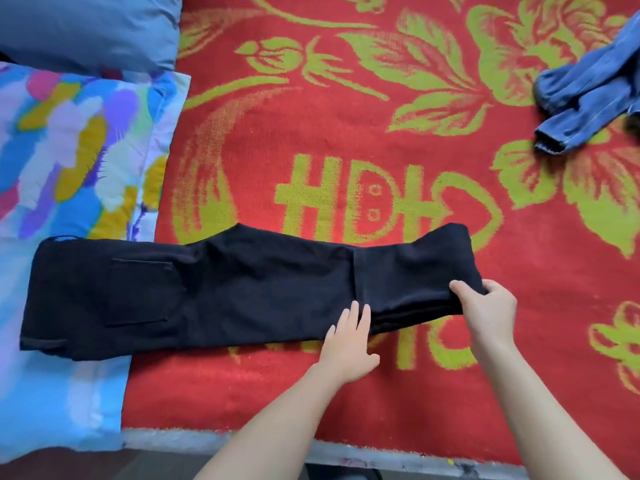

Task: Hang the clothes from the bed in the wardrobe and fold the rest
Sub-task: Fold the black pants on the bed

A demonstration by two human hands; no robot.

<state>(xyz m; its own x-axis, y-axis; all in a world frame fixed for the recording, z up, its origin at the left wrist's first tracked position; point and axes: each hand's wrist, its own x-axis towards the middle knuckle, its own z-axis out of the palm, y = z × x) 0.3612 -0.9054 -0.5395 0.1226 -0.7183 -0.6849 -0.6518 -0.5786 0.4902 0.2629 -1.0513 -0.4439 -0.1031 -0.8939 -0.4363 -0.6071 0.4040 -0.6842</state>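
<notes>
Black trousers (pixel 207 289) lie stretched left to right across the bed, waist end with a back pocket on the left and leg ends on the right. My left hand (pixel 349 344) presses flat on the trousers near the middle, fingers straight. My right hand (pixel 488 317) grips the leg ends at the right, thumb on top, and lifts them slightly off the blanket. A crumpled pair of blue jeans (pixel 585 98) lies at the far right of the bed.
A red blanket (pixel 346 116) with a yellow-green flower pattern covers the bed. A colourful pillow (pixel 69 150) and a blue pillow (pixel 90 29) sit at the left. The bed's front edge (pixel 346 452) runs along the bottom.
</notes>
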